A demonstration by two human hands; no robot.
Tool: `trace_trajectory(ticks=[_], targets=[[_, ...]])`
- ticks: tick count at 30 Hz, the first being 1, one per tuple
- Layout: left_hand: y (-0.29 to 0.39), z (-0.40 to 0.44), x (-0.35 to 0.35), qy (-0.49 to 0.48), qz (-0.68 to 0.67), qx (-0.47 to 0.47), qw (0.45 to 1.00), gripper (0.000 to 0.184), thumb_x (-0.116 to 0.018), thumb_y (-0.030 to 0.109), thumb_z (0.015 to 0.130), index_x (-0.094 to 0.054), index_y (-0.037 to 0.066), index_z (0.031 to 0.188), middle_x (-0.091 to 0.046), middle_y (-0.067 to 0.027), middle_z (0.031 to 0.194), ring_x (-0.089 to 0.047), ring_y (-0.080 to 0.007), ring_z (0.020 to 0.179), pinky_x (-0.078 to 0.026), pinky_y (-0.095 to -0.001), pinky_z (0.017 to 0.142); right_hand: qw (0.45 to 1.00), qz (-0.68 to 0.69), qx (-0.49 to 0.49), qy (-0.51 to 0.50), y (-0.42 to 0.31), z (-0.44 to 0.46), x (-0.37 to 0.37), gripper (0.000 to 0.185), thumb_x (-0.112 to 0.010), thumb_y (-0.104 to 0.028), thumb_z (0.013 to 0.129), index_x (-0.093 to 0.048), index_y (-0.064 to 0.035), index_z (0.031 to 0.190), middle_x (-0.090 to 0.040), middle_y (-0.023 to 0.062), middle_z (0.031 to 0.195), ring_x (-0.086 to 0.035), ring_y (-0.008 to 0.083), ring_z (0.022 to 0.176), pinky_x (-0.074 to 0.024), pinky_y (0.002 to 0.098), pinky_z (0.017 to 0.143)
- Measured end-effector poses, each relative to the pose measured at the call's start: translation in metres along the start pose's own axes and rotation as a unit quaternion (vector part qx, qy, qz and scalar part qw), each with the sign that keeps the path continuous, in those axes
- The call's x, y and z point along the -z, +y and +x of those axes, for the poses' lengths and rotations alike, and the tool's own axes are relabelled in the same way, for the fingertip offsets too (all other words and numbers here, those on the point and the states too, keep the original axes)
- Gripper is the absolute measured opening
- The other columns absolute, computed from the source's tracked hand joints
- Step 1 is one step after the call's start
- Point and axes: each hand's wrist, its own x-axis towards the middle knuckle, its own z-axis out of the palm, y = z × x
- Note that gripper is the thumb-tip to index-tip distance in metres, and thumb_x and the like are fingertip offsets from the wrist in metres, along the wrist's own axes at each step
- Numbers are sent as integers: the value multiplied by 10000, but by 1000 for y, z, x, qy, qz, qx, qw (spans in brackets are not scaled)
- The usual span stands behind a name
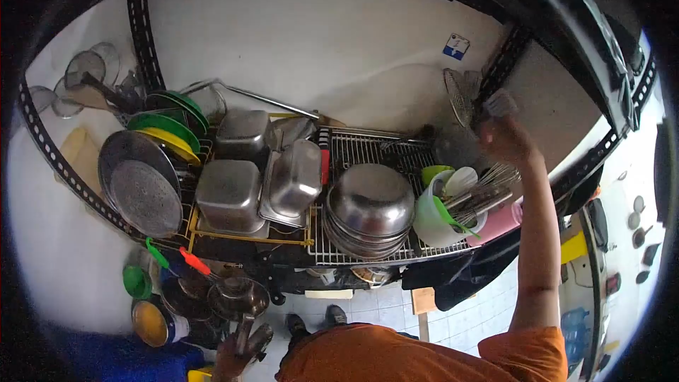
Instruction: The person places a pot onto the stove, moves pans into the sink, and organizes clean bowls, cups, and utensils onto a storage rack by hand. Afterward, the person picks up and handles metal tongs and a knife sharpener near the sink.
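Observation:
My right hand [506,140] reaches up to the back right corner of the rack, its fingers closed and blurred at a pale utensil [501,104] that I cannot make out clearly. Wire strainers [456,97] stand just left of it. Below it are a white container [433,221] of utensils, whisks [499,175] and a pink container [497,224]. Low at the left, my left hand [230,362] is closed around metal utensils [247,339], beneath the hanging pans; its fingers are partly hidden.
The wire rack [346,143] holds stacked metal bowls [370,201], upturned metal pans [230,194], and round grey pans [146,198] beside green and yellow lids [170,143]. Dark pans [238,297] hang under its left side. Black metal posts [141,35] frame the rack.

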Motion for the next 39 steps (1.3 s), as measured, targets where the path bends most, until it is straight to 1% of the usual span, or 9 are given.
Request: trace_trajectory(ticks=[1,4,10,19,27,33,36,38,39], targets=[[-21,0,-12,22,77,-84,993,598,-772,293,860,-556,28,1351,-708,-267,1043,-717,-398,943,-549,-480,737,994,95,-6,-54,-24,2,13,324,-700,-294,825,-685,-44,1030,-717,209,1011,-699,367,975,-568,465,857],[131,6,62,-34,-172,190,966,605,-774,294,852,-553,-11,1325,-715,-256,986,-717,-435,887,-551,-495,732,989,49,138,12,-85,64,-26,319,-674,-274,875,-669,-70,1120,-724,191,1016,-709,380,937,-570,486,841],[-5,-3,2,21,-43,9,999,705,-776,376,857,-503,19,1399,-700,-267,1041,-713,-419,936,-562,-507,725,987,-34,160,-7,-120,171,-128,276,-634,-147,885,-675,-80,1150,-700,217,1004,-702,389,1008,-574,507,873],[-66,-27,-32,-85,98,236,963,710,-630,410,971,-383,36,1522,-613,-239,1296,-638,-365,1115,-526,-523,920,984,30,173,-10,-107,206,-163,223,-610,-135,889,-694,-31,1067,-690,244,1065,-683,399,1034,-573,518,847],[0,8,3,33,-64,53,996,657,-671,355,952,-434,63,1490,-579,-249,1346,-668,-360,1090,-559,-487,866,811,356,-14,465,-75,19,35,197,-630,-204,977,-732,-49,1045,-741,131,944,-707,272,842,-556,398,765],[-5,15,2,51,0,-40,998,621,-702,314,937,-472,83,1465,-554,-256,1384,-691,-357,1071,-584,-460,826,907,20,-239,347,66,-9,22,311,-662,-347,961,-721,-48,1025,-734,146,894,-711,255,732,-558,374,659],[0,15,10,103,168,-205,959,609,-712,300,932,-484,90,1457,-546,-258,1396,-698,-356,1064,-592,-451,812,882,171,-268,348,115,57,-71,381,-674,-383,942,-686,-35,1098,-733,156,925,-694,251,723,-565,352,680],[-23,24,3,-18,-107,234,966,556,-569,474,968,-565,80,1361,-591,-228,1354,-624,-402,1169,-553,-579,912,740,573,-185,300,113,70,-96,449,-686,-406,920,-670,-26,1158,-725,178,923,-687,279,763,-569,359,727],[-14,26,6,-18,-105,234,966,556,-569,474,968,-565,80,1361,-591,-228,1354,-624,-402,1169,-553,-579,912,738,574,-187,300,109,67,-100,449,-686,-406,920,-670,-26,1158,-725,178,923,-687,279,763,-569,359,727]])
